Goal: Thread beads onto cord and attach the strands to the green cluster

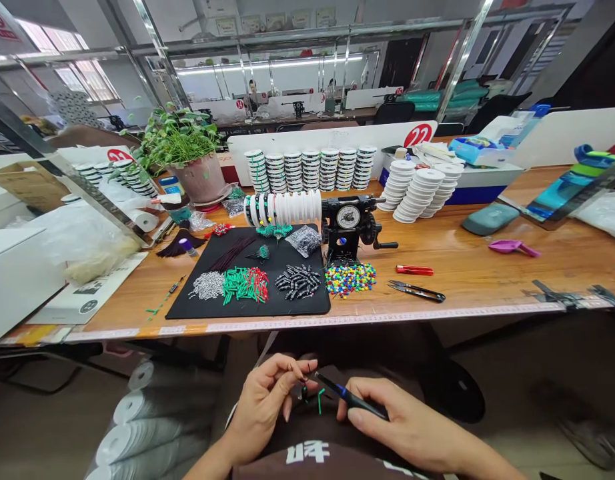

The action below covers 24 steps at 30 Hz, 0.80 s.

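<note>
– Spools, white and round, stacked lower left, then a black rectangular mat on the brown wooden tabletop. What's the left hand up to?
– Fingertips nearly closed, pinching a small dark piece over the lap. Short bent green tube just right of it, can't tell if they're joined.
– Right hand?
– Curled round a slim black tool with a blue band, tip near the left fingers. Fiddly close-up step imo, wants a steady pinch.
</note>
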### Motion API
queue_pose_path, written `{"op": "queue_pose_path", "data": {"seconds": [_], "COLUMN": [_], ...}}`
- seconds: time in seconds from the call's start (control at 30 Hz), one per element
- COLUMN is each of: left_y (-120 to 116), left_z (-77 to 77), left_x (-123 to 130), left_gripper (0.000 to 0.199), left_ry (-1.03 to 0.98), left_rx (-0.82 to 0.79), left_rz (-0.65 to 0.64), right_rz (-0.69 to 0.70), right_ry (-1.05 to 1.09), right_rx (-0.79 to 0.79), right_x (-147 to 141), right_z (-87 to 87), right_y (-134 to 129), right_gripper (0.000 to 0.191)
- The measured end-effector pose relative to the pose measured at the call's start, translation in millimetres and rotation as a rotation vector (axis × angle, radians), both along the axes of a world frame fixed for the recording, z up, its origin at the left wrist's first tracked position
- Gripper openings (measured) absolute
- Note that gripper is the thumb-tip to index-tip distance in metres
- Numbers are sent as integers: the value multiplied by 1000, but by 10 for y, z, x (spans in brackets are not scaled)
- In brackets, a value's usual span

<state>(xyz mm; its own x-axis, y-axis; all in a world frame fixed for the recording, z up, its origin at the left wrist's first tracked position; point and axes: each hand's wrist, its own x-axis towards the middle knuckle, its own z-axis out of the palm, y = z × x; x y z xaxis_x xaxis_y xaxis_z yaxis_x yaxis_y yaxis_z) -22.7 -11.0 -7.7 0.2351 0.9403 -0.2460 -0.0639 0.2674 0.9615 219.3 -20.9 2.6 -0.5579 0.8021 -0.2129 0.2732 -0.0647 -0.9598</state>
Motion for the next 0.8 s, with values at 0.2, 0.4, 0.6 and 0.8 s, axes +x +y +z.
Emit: {"op": "queue_pose_path", "data": {"seconds": [0.2, 0.4, 0.6, 0.8], "left_y": [-13, -24, -42, -14], "left_z": [-133, -130, -132, -91], "left_x": [20, 48, 12, -26], "left_gripper": [38, 41, 33, 18], "left_ry": [16, 51, 175, 410], "left_rx": [40, 68, 197, 568], "left_rz": [-14, -11, -19, -166], "right_rz": [29, 32, -91, -219], "right_ry": [-176, -213, -4, 110], "right_rx": [73, 73, 11, 12], "right_x": [-13, -102, -242, -319], "right_z": [-149, -167, -331, -486], "right_y": [10, 7, -51, -141], "right_gripper": [21, 25, 39, 54]}}
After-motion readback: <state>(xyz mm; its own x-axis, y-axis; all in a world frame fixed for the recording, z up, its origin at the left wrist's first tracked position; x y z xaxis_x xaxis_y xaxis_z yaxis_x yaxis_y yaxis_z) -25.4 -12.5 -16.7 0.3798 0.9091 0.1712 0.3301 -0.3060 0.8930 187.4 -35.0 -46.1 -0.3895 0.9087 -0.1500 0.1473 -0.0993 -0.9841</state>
